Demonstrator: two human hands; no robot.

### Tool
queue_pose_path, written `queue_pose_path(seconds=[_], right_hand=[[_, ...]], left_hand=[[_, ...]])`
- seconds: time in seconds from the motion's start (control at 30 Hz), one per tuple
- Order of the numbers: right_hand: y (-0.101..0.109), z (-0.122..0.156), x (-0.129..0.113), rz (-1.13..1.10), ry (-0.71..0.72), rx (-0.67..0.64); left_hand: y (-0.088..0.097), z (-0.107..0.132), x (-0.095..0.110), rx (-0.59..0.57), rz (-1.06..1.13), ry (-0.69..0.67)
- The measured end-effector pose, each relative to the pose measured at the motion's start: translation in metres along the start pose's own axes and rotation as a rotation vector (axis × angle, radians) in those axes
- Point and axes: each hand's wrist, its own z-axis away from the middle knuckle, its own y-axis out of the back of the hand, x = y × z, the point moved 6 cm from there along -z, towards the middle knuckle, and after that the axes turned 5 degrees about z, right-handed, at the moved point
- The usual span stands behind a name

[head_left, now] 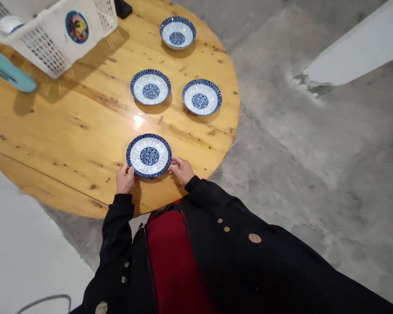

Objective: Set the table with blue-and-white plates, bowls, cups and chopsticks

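A blue-and-white patterned plate (pixel 149 155) lies flat near the front edge of a round wooden table (pixel 68 131). My left hand (pixel 125 179) grips its left rim with curled fingers. My right hand (pixel 181 169) holds its right rim, fingers bent against the edge. Three more matching plates lie farther back: one (pixel 150 87) in the middle, one (pixel 202 96) to its right, one (pixel 177 32) at the far side.
A white plastic basket (pixel 52 39) with a round sticker stands at the table's back left, a dish visible inside. A teal chair part (pixel 9 74) overlaps the left edge. A dark object (pixel 122 8) sits at the far edge. Grey concrete floor lies to the right.
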Motion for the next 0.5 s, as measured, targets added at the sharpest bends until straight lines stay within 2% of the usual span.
queue_pose_path(seconds=[0.37,0.5], right_hand=[[-0.001,0.001,-0.006,-0.039,-0.052,0.042],[-0.003,0.002,-0.011,-0.045,-0.053,0.053]], left_hand=[[-0.001,0.002,-0.002,-0.018,0.115,0.109],[0.002,0.001,-0.001,-0.021,0.044,0.095]])
